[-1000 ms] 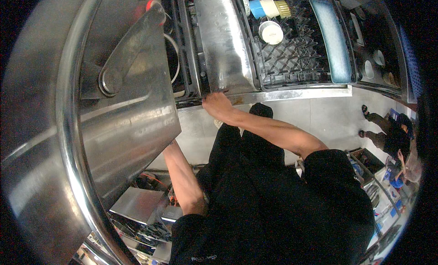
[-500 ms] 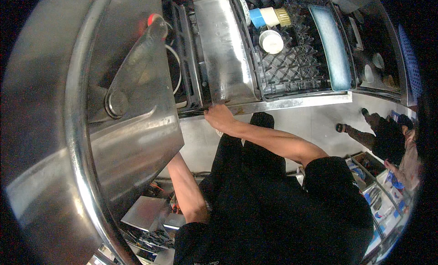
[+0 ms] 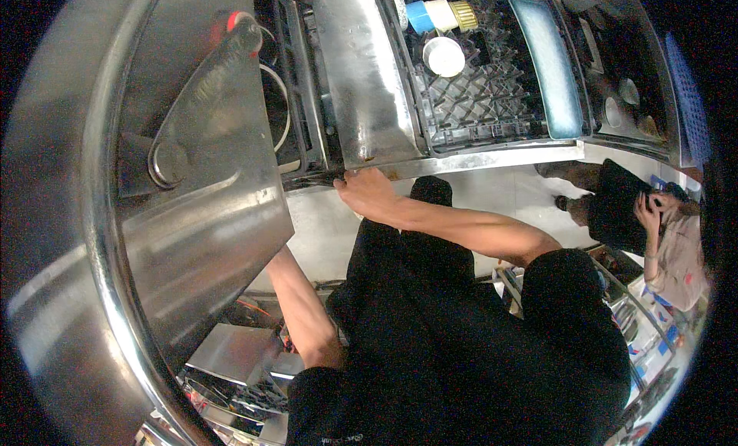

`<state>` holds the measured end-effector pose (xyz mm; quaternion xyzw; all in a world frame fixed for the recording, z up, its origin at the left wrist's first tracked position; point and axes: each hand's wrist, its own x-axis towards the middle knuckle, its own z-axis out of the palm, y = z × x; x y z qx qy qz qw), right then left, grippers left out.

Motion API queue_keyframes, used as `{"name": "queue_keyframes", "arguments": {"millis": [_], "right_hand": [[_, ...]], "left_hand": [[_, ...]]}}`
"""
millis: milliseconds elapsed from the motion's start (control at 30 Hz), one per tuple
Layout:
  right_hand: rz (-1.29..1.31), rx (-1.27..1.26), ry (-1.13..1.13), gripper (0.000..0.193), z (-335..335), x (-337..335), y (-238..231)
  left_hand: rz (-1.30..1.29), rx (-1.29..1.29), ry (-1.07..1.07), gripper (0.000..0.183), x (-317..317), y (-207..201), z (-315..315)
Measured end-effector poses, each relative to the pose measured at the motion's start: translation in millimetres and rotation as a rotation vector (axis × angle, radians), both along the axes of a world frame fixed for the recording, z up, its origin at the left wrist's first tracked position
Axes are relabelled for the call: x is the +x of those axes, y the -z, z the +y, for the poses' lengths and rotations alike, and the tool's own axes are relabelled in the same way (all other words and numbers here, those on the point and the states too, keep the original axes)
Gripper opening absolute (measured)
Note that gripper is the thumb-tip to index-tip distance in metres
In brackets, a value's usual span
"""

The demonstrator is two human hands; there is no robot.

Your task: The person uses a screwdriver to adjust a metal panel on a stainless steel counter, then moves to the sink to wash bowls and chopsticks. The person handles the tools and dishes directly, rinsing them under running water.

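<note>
So the right hand (image 3: 369, 194) is curled at the steel counter edge (image 3: 477, 162), roughly its twelve o'clock, maybe to brace, can't tell if it's pinching anything, while the left hand's hidden behind that steel panel (image 3: 207, 231) around eight o'clock, grip unreadable.

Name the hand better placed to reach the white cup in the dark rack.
Right, most likely: the right hand is in plain view at the metal front edge, near the dark rack holding the white cup. The left hand is hidden behind the steel panel, only its forearm showing.
</note>
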<state>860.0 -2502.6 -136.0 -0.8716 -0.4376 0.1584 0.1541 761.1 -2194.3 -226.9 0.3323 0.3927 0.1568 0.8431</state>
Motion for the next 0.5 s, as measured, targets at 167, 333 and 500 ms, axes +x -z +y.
{"name": "queue_keyframes", "arguments": {"millis": [167,333,500], "right_hand": [[0.046,0.005,0.009,0.030,-24,-1,-30],[0.101,0.007,0.010,0.040,-46,-4,-59],[0.003,-0.117,-0.059,0.048,-75,-6,-100]], "left_hand": [[-0.007,0.004,0.004,0.025,1,-3,5],[-0.022,0.005,0.003,0.025,3,-6,8],[-0.028,0.002,0.008,0.025,9,-5,8]]}}
